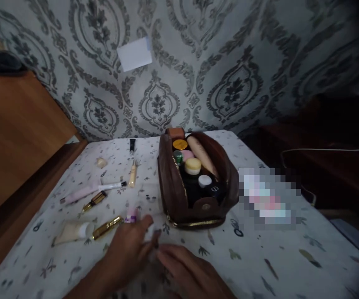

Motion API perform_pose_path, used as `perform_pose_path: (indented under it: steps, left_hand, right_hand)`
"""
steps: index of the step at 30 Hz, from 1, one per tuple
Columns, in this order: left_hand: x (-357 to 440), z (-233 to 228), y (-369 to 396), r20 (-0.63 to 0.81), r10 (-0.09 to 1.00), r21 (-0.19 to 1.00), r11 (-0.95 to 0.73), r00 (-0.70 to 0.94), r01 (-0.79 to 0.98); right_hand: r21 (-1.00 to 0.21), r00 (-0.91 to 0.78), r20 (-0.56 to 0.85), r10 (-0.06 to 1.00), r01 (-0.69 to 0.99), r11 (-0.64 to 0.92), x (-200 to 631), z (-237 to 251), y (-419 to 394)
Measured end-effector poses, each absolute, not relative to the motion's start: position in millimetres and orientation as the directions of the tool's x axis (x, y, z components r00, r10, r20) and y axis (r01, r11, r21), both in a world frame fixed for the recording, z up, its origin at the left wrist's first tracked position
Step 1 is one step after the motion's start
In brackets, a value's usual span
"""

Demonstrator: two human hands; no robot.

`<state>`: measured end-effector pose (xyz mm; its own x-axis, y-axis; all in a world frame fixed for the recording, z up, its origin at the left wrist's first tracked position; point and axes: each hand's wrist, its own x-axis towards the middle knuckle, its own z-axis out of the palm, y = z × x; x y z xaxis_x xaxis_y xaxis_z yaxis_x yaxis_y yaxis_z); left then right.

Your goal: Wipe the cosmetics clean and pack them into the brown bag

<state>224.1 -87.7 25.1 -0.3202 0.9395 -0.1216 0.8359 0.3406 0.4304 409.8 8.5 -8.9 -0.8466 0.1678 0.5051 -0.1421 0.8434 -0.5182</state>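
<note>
We see our left hand (126,253) and right hand (188,270) meeting low on the desk (260,257), pinching something small we cannot make out, at seven o'clock from the open brown pouch (194,178).

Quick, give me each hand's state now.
Left hand: open, holding nothing, fingertips by the small pink item.
Right hand: open, flat on the cloth, empty.

Pixelated patch (268,198) beside pouch (194,182)
</note>
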Motion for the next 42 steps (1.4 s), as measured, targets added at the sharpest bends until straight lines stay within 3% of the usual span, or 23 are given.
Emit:
perform_pose_path:
  steps: [4, 10, 18, 23, 28, 32, 36, 40, 42]
  left_hand:
    - [237.2, 30.2, -85.7, -0.286, 0.924, 0.344, 0.346, -0.254, 0.873]
    - [221.3, 46.6, -99.5, -0.223, 0.901, 0.246, 0.422, -0.373, 0.873]
    - [218.6, 51.3, -133.9, -0.190, 0.885, 0.186, 0.457, -0.425, 0.870]
    - [210.3, 59.1, -148.5, -0.179, 0.836, 0.048, 0.534, -0.519, 0.844]
    - [212.0, 66.5, -163.1, -0.086, 0.883, 0.091, 0.467, -0.461, 0.879]
    - [210.9, 69.8, -162.9, -0.108, 0.873, -0.020, 0.476, -0.475, 0.879]
    - [209.4, 69.1, -157.2, -0.098, 0.884, 0.019, 0.461, -0.458, 0.887]
    - [205.0, 65.4, -148.4, -0.131, 0.840, -0.005, 0.530, -0.526, 0.848]
    - [204.0, 63.8, -143.7, -0.132, 0.846, 0.017, 0.524, -0.517, 0.852]
  right_hand:
    - [-0.587, -0.798, 0.516, 0.312, -0.064, 0.807, 381.7, -23.3, -25.2]
    - [-0.652, -0.735, 0.577, 0.356, -0.153, 0.742, 365.7, -14.4, -62.5]
    - [-0.772, -0.756, 0.484, 0.441, -0.132, 0.622, 356.3, -4.1, -90.9]
    - [-0.737, -0.778, 0.542, 0.317, -0.259, 0.624, 351.9, 5.8, -119.1]
    - [-0.811, -0.712, 0.518, 0.474, -0.233, 0.537, 346.7, 17.5, -128.3]
    - [-0.797, -0.735, 0.539, 0.411, -0.287, 0.532, 344.7, 20.8, -123.1]
    - [-0.833, -0.711, 0.512, 0.482, -0.274, 0.481, 339.6, 16.8, -117.0]
    - [-0.783, -0.676, 0.605, 0.420, -0.412, 0.465, 331.9, 6.2, -110.2]
    - [-0.813, -0.686, 0.567, 0.456, -0.378, 0.443, 330.8, 4.3, -104.1]
